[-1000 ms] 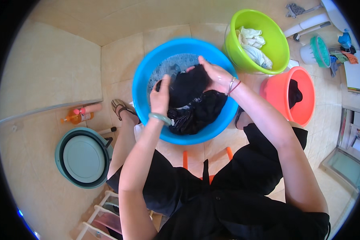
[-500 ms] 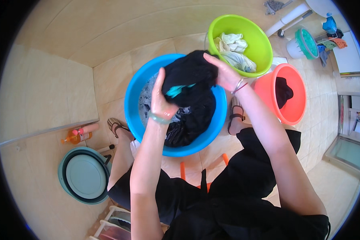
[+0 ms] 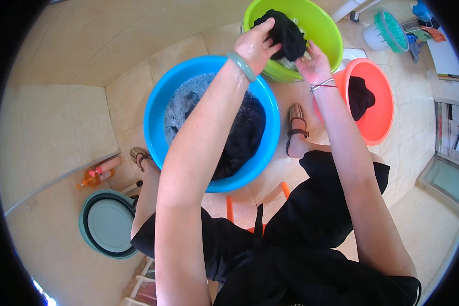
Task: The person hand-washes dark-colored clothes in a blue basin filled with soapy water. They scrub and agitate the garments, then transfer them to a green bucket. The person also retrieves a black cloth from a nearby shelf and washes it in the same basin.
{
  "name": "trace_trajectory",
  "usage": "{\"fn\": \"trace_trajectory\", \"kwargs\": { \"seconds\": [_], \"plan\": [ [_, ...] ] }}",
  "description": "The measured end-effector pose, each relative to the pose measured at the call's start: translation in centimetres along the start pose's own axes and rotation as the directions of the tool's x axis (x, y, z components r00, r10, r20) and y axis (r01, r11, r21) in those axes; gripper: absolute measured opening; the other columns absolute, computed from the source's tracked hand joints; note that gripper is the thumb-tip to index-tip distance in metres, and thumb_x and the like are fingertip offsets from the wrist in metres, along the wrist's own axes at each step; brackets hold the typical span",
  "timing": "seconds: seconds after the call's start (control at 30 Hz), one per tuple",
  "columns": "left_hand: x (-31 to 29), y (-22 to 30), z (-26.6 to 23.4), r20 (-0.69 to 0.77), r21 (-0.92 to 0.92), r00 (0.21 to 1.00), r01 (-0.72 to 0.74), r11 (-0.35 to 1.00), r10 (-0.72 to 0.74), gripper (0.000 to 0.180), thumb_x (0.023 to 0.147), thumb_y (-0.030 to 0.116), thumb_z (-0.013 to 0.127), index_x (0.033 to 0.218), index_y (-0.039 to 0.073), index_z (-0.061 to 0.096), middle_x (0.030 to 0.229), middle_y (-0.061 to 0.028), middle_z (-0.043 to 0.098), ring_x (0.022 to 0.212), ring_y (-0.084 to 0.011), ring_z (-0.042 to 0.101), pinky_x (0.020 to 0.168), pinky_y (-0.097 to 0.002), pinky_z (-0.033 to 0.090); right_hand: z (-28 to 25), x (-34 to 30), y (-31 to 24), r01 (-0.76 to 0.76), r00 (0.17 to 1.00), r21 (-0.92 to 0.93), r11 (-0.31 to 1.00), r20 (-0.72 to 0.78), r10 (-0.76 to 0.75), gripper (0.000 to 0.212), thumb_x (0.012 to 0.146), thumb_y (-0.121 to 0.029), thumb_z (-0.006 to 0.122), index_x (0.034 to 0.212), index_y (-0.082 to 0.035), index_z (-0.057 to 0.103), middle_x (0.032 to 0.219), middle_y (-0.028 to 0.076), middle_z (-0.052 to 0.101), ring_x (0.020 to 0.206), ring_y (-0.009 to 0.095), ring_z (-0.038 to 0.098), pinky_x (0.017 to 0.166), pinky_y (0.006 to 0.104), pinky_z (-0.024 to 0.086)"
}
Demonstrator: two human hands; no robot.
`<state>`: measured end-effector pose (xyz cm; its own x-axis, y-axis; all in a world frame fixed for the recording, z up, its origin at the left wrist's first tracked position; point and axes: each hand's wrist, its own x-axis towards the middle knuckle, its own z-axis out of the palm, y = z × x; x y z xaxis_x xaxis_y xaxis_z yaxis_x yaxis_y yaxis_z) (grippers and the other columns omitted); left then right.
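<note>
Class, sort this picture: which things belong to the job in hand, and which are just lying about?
Job in hand:
black cloth, held by the left hand, right hand at its edge
lime-green tub beneath it
blue basin of suds and dark laundry
coral tub holding black fabric, probably

Lying about, apparently:
grey-green basin
orange bottle
pink bottle
white-and-green bucket

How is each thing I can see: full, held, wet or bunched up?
Black cloth: bunched, held at the green bucket
Left hand: gripping black cloth
Right hand: at its edge, grip unclear
Blue tub: holding suds and dark laundry
Green bucket: holding pale cloth
Pink bucket: holding dark cloth
Sandals: worn
</note>
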<state>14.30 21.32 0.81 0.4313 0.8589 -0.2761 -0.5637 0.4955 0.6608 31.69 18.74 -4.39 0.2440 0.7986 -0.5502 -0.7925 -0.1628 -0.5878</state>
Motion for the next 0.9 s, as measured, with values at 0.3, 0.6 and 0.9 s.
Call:
{"fn": "trace_trajectory", "kwargs": {
  "seconds": [0.3,0.6,0.9],
  "plan": [
    [-7.7,-4.7,-11.6,-0.406,0.284,0.910,0.214,0.935,-0.085,0.052,0.096,0.029,0.059,0.139,0.004,0.045,0.131,-0.0152,0.055,0.108,-0.0247,0.062,0.088,-0.0371,0.052,0.7,-3.3,2.7,0.416,0.906,-0.340,0.843,0.231,-0.354,0.019,0.091,-0.011,0.056,0.105,-0.001,0.065,0.094,0.009,0.068,0.076,0.013,0.062,0.072,0.0265,0.052],
    [-16.8,-15.5,-16.5,-0.580,0.812,0.794,0.581,-0.056,-0.179,0.103,0.075,0.059,0.073,0.154,0.032,0.013,0.161,-0.0163,0.007,0.147,-0.0384,0.013,0.113,-0.0569,0.023,-4.3,-1.0,19.5,0.452,0.876,-0.839,-0.305,0.353,0.328,0.077,0.075,-0.042,0.077,0.143,-0.033,0.041,0.155,0.011,0.028,0.142,0.036,0.026,0.110,0.0573,0.028],
    [-22.7,-17.6,-18.6,-0.181,0.978,0.975,0.193,0.085,-0.132,0.037,0.070,0.020,0.068,0.105,0.013,0.062,0.110,-0.0153,0.061,0.100,-0.0373,0.058,0.092,-0.0417,0.047,-6.6,1.8,23.7,0.355,0.930,-0.611,-0.707,0.154,0.333,0.106,0.073,-0.045,0.079,0.153,-0.028,0.012,0.144,0.023,0.041,0.131,0.042,0.042,0.104,0.0483,0.041]
  ]
}}
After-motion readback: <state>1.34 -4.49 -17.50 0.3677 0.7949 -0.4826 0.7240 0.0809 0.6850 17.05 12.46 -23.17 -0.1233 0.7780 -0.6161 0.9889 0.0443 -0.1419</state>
